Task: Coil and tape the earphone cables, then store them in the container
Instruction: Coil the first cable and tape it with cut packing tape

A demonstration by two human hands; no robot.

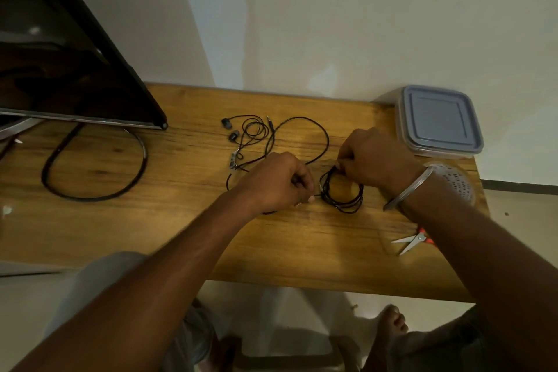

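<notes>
A black earphone cable [342, 192] lay partly wound into a small coil on the wooden table, its loose length curving away in a wide loop toward the wall. A second pair of earphones [241, 136] lay uncoiled beyond it, buds and plug showing. The container [439, 122], square and clear with a grey-blue lid on, stood at the far right corner. The tape roll [456, 183] lay just before it.

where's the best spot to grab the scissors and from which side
Grip the orange handles from the right, though the right forearm hides most of them. The scissors lie flat near the table's right edge, with the open blades pointing left, so keep clear of those tips.
</notes>
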